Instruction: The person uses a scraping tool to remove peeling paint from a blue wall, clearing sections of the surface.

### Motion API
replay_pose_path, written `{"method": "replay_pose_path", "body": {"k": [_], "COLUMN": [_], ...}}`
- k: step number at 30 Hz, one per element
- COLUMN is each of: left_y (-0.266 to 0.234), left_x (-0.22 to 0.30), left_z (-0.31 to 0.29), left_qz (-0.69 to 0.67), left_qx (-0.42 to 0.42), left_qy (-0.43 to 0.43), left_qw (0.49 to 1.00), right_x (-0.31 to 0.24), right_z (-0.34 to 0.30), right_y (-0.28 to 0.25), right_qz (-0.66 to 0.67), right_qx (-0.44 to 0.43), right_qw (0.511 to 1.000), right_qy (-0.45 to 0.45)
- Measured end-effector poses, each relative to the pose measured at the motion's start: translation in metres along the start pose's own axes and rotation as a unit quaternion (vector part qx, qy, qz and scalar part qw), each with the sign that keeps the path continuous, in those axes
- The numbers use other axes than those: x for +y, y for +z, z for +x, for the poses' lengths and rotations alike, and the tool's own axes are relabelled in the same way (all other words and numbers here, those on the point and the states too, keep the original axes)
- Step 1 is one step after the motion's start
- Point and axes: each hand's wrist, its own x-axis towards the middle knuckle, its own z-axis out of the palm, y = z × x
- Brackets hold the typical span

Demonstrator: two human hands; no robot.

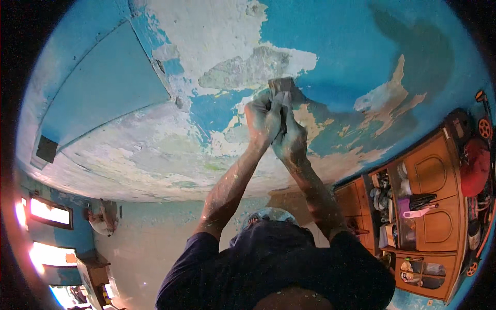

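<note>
Both my hands are raised in front of me against a wall (217, 111) with peeling blue paint and bare whitish patches. My left hand (262, 118) and my right hand (290, 135) are closed together around a scraper, whose wide greyish blade (281, 84) points up the wall. The fingers and palms hide its handle. The blade's upper edge is at the wall, by the border of a grey bare patch (248, 68) and blue paint. Pale dust and flecks coat my hands and forearms.
To the right stands a brown wooden cabinet (431, 170) with shelves of small items, and a red thing (475, 166) beside it. A blue panel (106, 85) is set in the wall at left. Bright windows (50, 212) lie lower left. Flakes are scattered across the pale floor (150, 243).
</note>
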Motion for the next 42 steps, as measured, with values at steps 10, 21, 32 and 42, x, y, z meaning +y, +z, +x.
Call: {"method": "replay_pose_path", "body": {"k": [10, 21, 32, 42], "left_y": [-0.003, -0.003, 0.004, 0.007], "left_x": [-0.001, 0.013, -0.019, -0.003], "left_z": [0.009, 0.007, 0.002, -0.008], "left_qz": [0.06, 0.05, 0.032, 0.026], "left_qx": [0.012, -0.029, -0.037, -0.036], "left_qy": [0.019, 0.003, -0.015, -0.007], "left_qw": [0.998, 0.998, 0.999, 0.999], "right_x": [-0.098, -0.082, -0.072, -0.077], "right_z": [0.041, 0.018, 0.013, 0.006], "right_y": [-0.038, -0.041, -0.047, -0.05], "right_qz": [0.677, -0.078, -0.088, -0.087], "right_qx": [0.105, -0.058, -0.047, -0.024], "right_qw": [0.596, 0.993, 0.993, 0.995], "right_qy": [0.419, 0.073, 0.068, 0.049]}}
